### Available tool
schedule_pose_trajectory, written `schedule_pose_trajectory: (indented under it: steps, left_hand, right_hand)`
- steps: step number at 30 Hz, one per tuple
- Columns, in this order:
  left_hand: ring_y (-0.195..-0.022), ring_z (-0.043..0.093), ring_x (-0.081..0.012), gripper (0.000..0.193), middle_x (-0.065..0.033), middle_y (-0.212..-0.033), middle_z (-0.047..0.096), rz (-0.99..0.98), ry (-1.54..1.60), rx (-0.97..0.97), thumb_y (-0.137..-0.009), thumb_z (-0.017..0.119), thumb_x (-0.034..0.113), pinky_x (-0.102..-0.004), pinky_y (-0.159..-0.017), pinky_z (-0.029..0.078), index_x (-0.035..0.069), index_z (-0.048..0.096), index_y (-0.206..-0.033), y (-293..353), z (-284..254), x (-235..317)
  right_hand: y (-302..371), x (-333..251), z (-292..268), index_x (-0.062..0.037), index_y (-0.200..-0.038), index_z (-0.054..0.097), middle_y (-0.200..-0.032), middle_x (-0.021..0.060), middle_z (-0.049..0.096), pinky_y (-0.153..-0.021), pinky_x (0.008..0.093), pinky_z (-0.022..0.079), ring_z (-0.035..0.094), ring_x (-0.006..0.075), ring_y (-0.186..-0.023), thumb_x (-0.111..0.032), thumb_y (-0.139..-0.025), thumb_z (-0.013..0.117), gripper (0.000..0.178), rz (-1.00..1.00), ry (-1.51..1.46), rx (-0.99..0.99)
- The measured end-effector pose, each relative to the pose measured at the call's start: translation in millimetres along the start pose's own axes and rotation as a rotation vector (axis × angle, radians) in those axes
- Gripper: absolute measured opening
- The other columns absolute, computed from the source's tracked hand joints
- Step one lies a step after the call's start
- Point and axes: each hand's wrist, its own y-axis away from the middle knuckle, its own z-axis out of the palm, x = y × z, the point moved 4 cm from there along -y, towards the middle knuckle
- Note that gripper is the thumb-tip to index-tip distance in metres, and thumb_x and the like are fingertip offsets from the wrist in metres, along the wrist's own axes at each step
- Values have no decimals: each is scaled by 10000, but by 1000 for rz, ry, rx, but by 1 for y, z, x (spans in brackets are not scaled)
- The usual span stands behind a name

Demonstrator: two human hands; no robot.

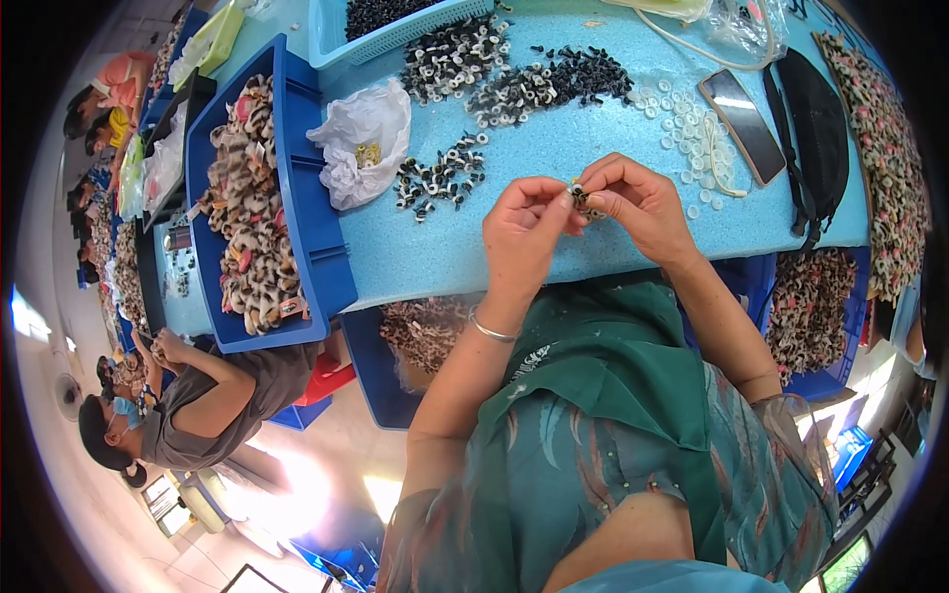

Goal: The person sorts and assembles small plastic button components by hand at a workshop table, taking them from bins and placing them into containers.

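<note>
Table (pixel 425 269): blue top, near edge running just in front of the green apron (pixel 618 341).

Hands: left hand (pixel 526 222) and right hand (pixel 638 208), brought together above the table, inside its near edge; fingertips of both pinched on one small piece (pixel 578 194), black with yellow, finer detail hidden by the fingers.

Room for moving: bare blue top on the left between the left hand and the crate, and on the right between the right hand and the black bag.

Table, left end: blue crate (pixel 326 252), heaped with furry pieces; just beside it, a white plastic bag (pixel 341 124) with yellow bits inside.

Table, middle: a small cluster of black-and-white pegs (pixel 440 178), nearest the left hand; larger heaps farther back.

Table, far side: light-blue basket (pixel 420 38) of dark pieces.

Table, right side: scattered clear discs (pixel 687 124), a phone (pixel 743 127), a black bag (pixel 819 124).

Below the table: boxes of furry pieces stood at both sides.

Beyond its left end: a seated co-worker (pixel 232 400) in a dark shirt, more people, sunlit floor (pixel 297 484).
</note>
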Motion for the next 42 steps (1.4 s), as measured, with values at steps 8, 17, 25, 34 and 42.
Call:
schedule_pose_trajectory:
  steps: [8, 17, 25, 34, 42]
  left_hand:
    - [-714, 648, -173, 128, -114, -853, 688, -164, 170, -1, -955, 634, 88, -278, -580, 499, -30, 641, -1005, -2, -9, -19]
    - [-739, 652, -129, 108, -95, -862, 693, -33, 154, 31, -950, 643, 59, -232, -609, 494, -29, 644, -1012, 1, -8, -15]
    - [-767, 651, -121, 109, -98, -993, 661, 227, -83, -31, -920, 646, -25, -234, -662, 531, -17, 648, -1029, 1, -8, -3]
    - [-823, 670, -176, 146, -134, -1084, 649, 226, -213, -31, -915, 618, -75, -270, -715, 557, -36, 647, -1053, 7, -5, -10]
    - [-784, 667, -129, 202, -95, -977, 656, 140, -63, 2, -886, 654, -82, -251, -687, 559, -40, 625, -1081, -4, -10, -12]
  right_hand:
    - [0, -3, 5, -2, -946, 656, -991, 69, 633, -815, 282, 492, 604, 147, -915, 0, -867, 660, 80, -128, 286, -4]
    - [-3, -5, 5, -8, -955, 661, -952, 42, 630, -814, 279, 486, 605, 136, -886, -20, -871, 661, 85, -74, 262, 40]
    - [-3, -3, 6, -15, -981, 668, -937, 42, 629, -807, 273, 491, 607, 127, -881, -35, -877, 659, 106, 42, 216, 104]
    - [-10, -4, 5, -20, -963, 651, -926, 57, 619, -773, 274, 490, 602, 151, -838, -38, -855, 668, 110, -102, 445, 14]
    - [-18, 4, 10, -16, -926, 652, -902, 59, 605, -705, 285, 483, 591, 152, -767, -64, -896, 643, 57, -166, 350, 18]
